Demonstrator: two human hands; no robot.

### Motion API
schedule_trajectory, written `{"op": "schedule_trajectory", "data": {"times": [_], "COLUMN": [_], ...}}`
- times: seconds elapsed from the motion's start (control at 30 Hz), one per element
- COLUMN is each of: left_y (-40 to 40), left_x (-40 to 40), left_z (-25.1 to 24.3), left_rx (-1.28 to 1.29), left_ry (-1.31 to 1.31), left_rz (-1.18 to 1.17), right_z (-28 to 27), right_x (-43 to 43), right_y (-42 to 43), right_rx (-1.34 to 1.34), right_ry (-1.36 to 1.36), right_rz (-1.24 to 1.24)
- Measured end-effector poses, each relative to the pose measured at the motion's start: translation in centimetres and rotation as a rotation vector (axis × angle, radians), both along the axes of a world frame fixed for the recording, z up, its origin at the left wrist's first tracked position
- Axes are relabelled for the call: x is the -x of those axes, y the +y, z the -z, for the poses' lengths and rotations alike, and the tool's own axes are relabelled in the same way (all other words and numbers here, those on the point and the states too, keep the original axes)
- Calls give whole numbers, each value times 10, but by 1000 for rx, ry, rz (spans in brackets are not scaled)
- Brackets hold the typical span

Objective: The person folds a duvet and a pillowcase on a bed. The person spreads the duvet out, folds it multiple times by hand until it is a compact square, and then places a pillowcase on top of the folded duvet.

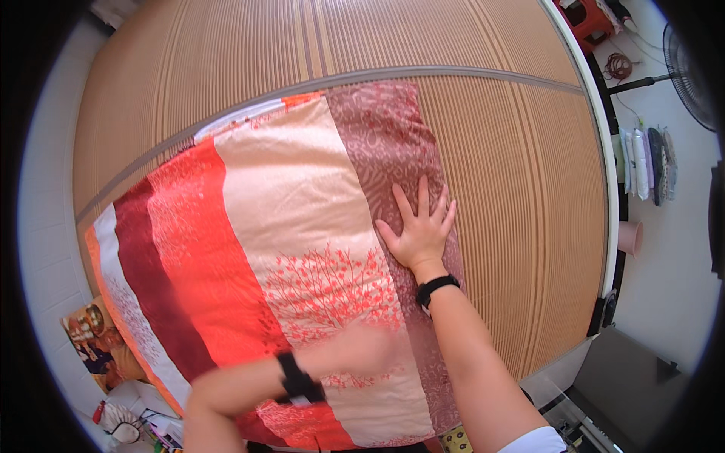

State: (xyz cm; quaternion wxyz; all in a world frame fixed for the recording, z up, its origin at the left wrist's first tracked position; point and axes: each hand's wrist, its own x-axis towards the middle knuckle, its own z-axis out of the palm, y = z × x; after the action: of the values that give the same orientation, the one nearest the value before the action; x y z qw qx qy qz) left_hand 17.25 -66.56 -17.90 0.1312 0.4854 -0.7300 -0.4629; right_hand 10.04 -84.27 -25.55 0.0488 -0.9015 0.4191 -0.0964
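Note:
A folded fabric cover [294, 187], with striped red, cream, maroon and white panels and a blossoming-tree print, lies over a striped tan mat [510, 187]. My right hand [422, 229], fingers spread, rests palm down on the mauve patterned panel near the cover's right edge. A black band circles that wrist. My left hand [376, 348] is blurred over the cream panel lower down; its fingers cannot be made out, nor whether it touches the cloth. That wrist wears a black watch or band.
A grey seam or strip [453, 71] crosses the mat beyond the cover. On the right are a black fan [688, 79], a red plastic stool [586, 22], a pink bin [630, 238] and hanging packets [645, 164]. A picture-printed item [102, 342] lies at the left.

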Motion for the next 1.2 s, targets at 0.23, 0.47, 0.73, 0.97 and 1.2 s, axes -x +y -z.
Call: {"op": "schedule_trajectory", "data": {"times": [0.23, 0.47, 0.73, 0.97, 1.2], "left_y": [-253, -317, -286, -345, -330], "left_x": [-170, -155, -143, -144, -133], "left_z": [29, 20, -3, 64, 67], "left_rx": [424, -266, 556, 942, 716], "left_ry": [-449, -547, -268, -505, -536], "left_rz": [-894, -700, -973, -914, -937], "right_z": [1, 0, 3, 4, 10], "right_x": [-19, -8, -4, -10, -7], "right_y": [8, -5, -11, -4, -8], "right_rx": [-86, -54, -39, -137, -138], "right_ry": [-93, -55, -100, -126, -10], "right_rz": [-21, -3, -1, 25, 52]}}
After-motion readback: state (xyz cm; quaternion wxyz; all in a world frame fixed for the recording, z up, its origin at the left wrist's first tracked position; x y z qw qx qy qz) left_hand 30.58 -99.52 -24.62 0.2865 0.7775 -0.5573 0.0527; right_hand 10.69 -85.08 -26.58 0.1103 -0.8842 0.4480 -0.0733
